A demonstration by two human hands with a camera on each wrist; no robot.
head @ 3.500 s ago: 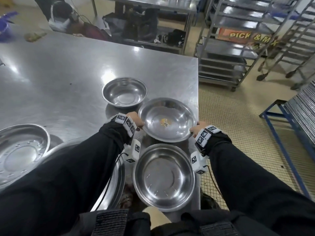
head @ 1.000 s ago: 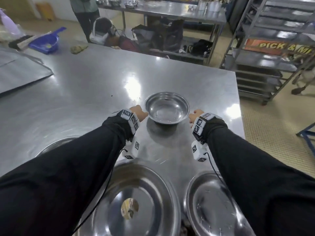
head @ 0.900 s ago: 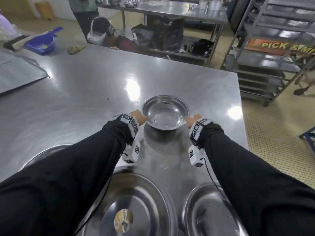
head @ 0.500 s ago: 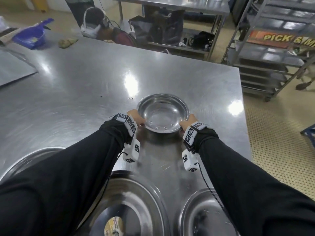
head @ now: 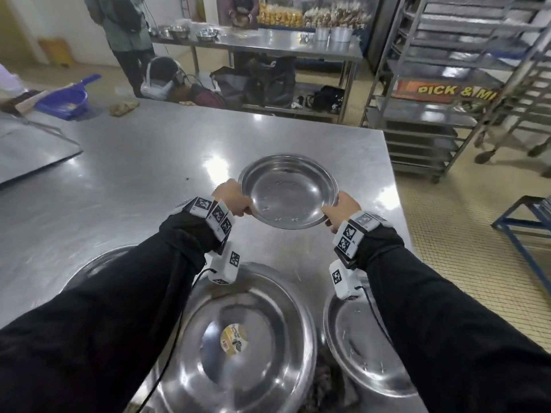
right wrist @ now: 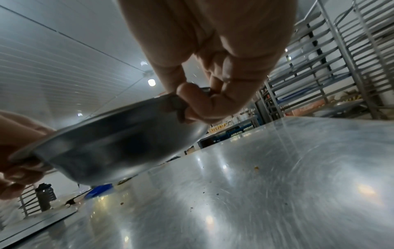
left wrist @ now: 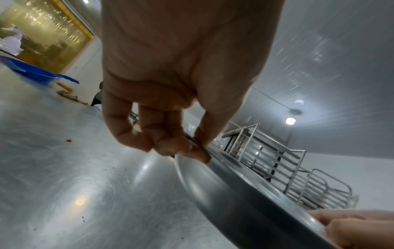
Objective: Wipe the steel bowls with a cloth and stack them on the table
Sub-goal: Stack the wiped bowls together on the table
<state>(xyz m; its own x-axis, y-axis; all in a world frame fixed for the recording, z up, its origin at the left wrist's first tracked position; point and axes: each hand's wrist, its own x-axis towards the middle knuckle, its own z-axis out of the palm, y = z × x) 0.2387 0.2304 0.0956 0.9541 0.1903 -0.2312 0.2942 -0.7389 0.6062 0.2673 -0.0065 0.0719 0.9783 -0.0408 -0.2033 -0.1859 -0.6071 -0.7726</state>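
A small steel bowl hangs tilted above the steel table, held by both hands at its rim. My left hand pinches the left edge, thumb over the lip and fingers curled under. On the opposite side my right hand grips the rim, its fingers wrapped round the edge. The bowl's underside is clear of the table in the right wrist view. Near me lie a large bowl with a sticker and another bowl. A crumpled cloth lies at the far left of the table.
A blue dustpan sits at the far left edge. The table's right edge drops to tiled floor. Steel racks stand at the right. Another table and people are behind. A third bowl's rim shows under my left arm.
Both hands closed in on the small bowl's rim, took hold and lifted it off the table, tilting it toward me.
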